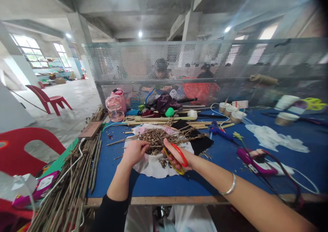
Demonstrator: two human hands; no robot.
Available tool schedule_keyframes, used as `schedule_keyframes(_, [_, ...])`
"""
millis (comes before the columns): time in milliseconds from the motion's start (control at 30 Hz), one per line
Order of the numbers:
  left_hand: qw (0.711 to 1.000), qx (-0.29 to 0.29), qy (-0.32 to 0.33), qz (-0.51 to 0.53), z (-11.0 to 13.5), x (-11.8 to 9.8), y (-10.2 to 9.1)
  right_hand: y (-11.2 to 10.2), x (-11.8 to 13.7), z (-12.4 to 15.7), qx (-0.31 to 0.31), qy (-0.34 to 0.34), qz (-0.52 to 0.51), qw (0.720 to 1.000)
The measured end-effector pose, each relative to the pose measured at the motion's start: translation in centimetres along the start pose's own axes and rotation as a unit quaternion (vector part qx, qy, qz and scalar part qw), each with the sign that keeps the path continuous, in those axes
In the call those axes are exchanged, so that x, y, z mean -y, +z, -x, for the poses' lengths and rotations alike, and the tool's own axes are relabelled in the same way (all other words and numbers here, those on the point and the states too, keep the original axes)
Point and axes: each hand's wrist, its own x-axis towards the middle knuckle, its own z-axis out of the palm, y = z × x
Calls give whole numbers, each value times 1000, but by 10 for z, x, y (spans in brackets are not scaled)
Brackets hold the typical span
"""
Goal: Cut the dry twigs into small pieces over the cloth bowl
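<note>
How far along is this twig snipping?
A heap of short cut bits already lies on the white sheet. Right now the left hand grips twigs while the right hand holds red scissors. A big bundle of long stalks at the left edge of the table looks uncut, so plenty seems left.

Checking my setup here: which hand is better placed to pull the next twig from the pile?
Left, probably. The left hand rests on the twig pile, while the right hand holds the red-handled scissors.
</note>
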Motion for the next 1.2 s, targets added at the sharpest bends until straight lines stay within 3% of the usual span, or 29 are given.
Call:
schedule_keyframes(100, [999, 5, -1, -43, 0, 1, 0, 2, -1, 1, -14, 41, -4, 999])
schedule_keyframes(267, [998, 14, -4, -65, 3, -1, -1, 6, -1, 1, -47, 10, 45, 998])
schedule_keyframes(400, [997, 7, -36, -69, 4, 5, -1, 2, 0, 7, -26, 15, 38, 999])
schedule_keyframes(500, [996, -24, -59, -69, 2, 10, -2, -8, -4, 19, 3, -7, -9, 1000])
schedule_keyframes(633, [991, -84, -55, -93, -3, 4, -3, -29, -25, 38, 34, -99, -119, 987])
schedule_keyframes(767, [972, -145, -120, -141, -12, -1, -7, -51, -61, 47, -7, -159, -248, 956])
schedule_keyframes(867, [969, -83, -180, -151, -27, 9, -10, -61, -83, 48, -75, -196, -330, 920])
schedule_keyframes(967, [964, -7, -194, -184, -52, 20, -9, -62, -93, 46, -102, -214, -370, 898])
schedule_keyframes(1033, [963, 3, -162, -215, -72, 22, -7, -61, -94, 45, -104, -212, -367, 900])
schedule_keyframes(1200, [945, 16, 74, -319, -117, 19, 7, -57, -93, 42, -103, -201, -353, 908])
